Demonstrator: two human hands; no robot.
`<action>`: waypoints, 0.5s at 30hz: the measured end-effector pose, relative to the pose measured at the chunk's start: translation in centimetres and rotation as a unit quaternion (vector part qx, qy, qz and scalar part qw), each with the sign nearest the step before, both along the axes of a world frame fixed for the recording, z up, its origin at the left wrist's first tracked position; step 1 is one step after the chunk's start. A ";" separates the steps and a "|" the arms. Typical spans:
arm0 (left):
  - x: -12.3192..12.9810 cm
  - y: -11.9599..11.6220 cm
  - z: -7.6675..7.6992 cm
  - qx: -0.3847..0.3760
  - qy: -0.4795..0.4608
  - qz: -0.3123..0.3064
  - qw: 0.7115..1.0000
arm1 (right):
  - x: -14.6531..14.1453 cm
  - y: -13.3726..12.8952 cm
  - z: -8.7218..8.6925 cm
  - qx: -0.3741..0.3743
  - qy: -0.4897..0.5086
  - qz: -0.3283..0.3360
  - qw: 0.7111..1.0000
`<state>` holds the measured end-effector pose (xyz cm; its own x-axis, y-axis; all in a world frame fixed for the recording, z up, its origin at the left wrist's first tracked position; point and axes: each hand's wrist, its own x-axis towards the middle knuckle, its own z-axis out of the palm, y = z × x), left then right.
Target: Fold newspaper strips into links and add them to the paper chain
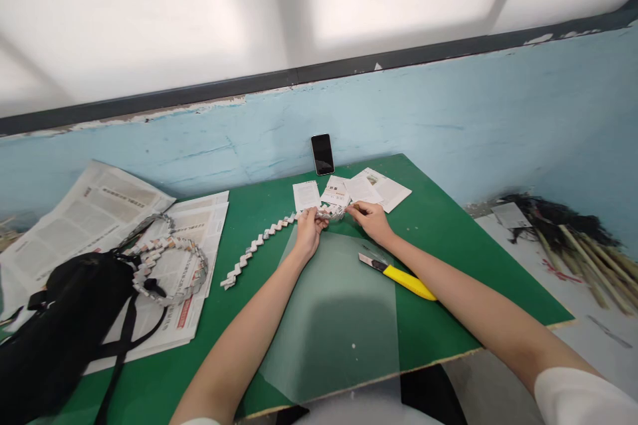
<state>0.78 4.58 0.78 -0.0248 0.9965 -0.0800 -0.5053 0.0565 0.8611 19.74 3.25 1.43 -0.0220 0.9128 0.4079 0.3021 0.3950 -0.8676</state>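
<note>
Two hands, left (308,228) and right (369,218), pinched a paper chain (266,234); knife (396,273) at four o'clock, phone (322,154) at twelve.

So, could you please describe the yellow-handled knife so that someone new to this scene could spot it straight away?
Start at the green table and find the frosted translucent sheet near its front edge. The utility knife lies at that sheet's right edge, just below the right hand. It is the only bright yellow thing there, with a short metal blade end pointing up-left.
</note>
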 end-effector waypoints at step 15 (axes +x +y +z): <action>0.0 -0.5 0.2 0.016 0.039 -0.034 0.999 | -0.1 -0.3 0.6 0.012 -0.025 0.002 1.000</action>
<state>0.78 4.04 1.01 0.0381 0.9981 -0.0487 -0.4321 0.0604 0.8998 19.64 2.92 2.00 -0.0466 0.9026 0.4281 0.3423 0.4170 -0.8420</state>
